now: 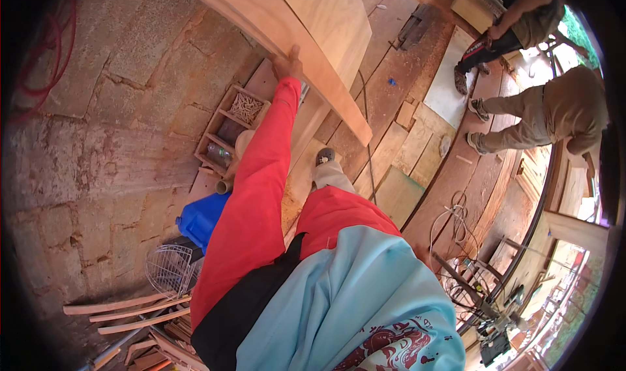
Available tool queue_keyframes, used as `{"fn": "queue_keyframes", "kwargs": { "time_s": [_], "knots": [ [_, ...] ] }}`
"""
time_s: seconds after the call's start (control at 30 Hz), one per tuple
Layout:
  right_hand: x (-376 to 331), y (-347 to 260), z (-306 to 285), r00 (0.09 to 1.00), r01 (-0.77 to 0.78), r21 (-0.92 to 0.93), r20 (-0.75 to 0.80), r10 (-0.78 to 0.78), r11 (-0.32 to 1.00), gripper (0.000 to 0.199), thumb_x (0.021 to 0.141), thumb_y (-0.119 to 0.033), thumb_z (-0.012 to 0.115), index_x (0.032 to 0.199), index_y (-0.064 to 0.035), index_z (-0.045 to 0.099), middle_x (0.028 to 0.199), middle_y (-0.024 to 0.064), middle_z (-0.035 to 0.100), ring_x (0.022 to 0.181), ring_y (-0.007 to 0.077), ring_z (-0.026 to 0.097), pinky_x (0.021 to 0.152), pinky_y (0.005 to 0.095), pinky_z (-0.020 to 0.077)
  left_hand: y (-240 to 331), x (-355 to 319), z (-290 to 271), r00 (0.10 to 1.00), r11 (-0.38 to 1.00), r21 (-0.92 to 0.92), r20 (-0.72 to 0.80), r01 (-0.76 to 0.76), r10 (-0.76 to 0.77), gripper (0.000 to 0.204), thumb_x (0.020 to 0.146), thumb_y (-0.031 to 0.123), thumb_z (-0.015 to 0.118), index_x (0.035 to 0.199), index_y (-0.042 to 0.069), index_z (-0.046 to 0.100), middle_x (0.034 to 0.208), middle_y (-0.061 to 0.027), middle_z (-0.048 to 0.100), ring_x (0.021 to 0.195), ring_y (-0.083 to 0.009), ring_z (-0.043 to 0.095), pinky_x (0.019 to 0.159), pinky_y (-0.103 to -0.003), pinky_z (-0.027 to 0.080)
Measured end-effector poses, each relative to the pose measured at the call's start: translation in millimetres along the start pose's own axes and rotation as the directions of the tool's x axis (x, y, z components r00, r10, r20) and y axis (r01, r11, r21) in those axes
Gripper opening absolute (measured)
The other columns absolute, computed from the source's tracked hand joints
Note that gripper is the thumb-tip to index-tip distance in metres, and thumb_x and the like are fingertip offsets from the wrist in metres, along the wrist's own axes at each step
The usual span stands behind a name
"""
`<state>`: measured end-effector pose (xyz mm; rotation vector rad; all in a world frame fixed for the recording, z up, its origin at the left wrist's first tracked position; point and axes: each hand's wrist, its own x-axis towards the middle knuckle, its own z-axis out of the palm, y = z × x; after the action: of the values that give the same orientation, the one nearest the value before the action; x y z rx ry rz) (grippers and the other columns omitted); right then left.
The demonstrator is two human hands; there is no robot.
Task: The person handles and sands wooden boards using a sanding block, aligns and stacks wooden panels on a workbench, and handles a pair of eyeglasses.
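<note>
My left hand [287, 64], at the end of a long red sleeve, grips the near edge of a long, smooth wooden board [326, 87]. One finger or the thumb shows on its edge; the rest of the grip is partly hidden. The board slants from the top left toward the middle, its end in the air above the floor. Behind it is a wide pale wooden panel [332, 19]; I cannot tell whether the two are joined. My right hand is not in view.
Left of my arm are a divided wooden box [220, 118] holding small wooden pegs, a blue jug [202, 220] and a wire fan guard [168, 267] by the block wall. A cable [370, 156] crosses the floor. Two people [554, 113] [521, 19] stand at the right.
</note>
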<state>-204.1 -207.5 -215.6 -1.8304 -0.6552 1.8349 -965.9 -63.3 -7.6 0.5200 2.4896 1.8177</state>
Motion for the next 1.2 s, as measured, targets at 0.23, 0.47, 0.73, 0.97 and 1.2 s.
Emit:
{"fn": "queue_keyframes", "kwargs": {
  "time_s": [0.23,0.47,0.73,0.97,1.2],
  "knots": [
    [41,-110,177,0.975,0.145,-0.092,0.184,-0.127,0.985,0.026,0.092,-0.032,0.066,0.103,-0.0088,0.061,0.084,0.0064,0.065,0.07,0.0216,0.066,0.058,0.035,0.0554,-90,32,28,0.991,0.988,-0.082,0.02,0.131,-0.13,0.067,0.081,0.019,0.076,0.129,-0.007,0.037,0.118,-0.0293,0.058,0.11,-0.0432,0.058,0.094,-0.045,0.047],
    [12,-83,220,0.964,0.183,-0.088,0.213,-0.161,0.979,0.024,0.092,-0.029,0.067,0.099,-0.0072,0.063,0.079,0.0054,0.064,0.066,0.0199,0.065,0.057,0.0347,0.0553,-198,149,15,0.985,0.986,0.038,0.051,0.163,-0.165,0.07,0.08,0.014,0.078,0.133,-0.004,0.036,0.128,-0.0209,0.054,0.115,-0.0293,0.056,0.1,-0.038,0.045],
    [-106,-12,201,0.943,-0.076,-0.021,-0.325,0.065,0.997,0.029,0.092,-0.027,0.064,0.1,0.0004,0.061,0.078,0.0103,0.062,0.064,0.0203,0.067,0.05,0.0335,0.0543,-174,141,18,0.708,0.697,-0.173,0.33,0.696,-0.624,0.052,0.086,0.022,0.073,0.126,-0.004,0.055,0.12,-0.0132,0.061,0.102,-0.0277,0.061,0.091,-0.045,0.05],
    [-105,-46,278,0.87,0.201,0.183,-0.485,-0.09,0.962,0.034,0.095,-0.032,0.061,0.111,-0.0017,0.062,0.099,0.0093,0.065,0.082,0.0175,0.067,0.065,0.0291,0.0556,-217,74,-12,0.457,0.648,0.263,0.526,0.714,-0.717,0.081,0.092,0.06,0.049,0.141,-0.003,0.037,0.136,-0.0134,0.044,0.119,-0.0277,0.049,0.099,-0.038,0.046],
    [-160,-217,397,0.365,0.774,-0.547,-0.024,-0.931,0.318,0.04,0.081,-0.019,0.069,0.116,-0.0032,0.059,0.119,0.0199,0.055,0.113,0.0385,0.05,0.098,0.0455,0.0406,31,-209,26,-0.421,0.495,0.557,0.83,0.667,-0.366,0.037,0.099,0.031,0.044,0.1,-0.002,0.061,0.101,-0.0153,0.064,0.095,-0.0291,0.062,0.087,-0.04,0.052]
  ]
}}
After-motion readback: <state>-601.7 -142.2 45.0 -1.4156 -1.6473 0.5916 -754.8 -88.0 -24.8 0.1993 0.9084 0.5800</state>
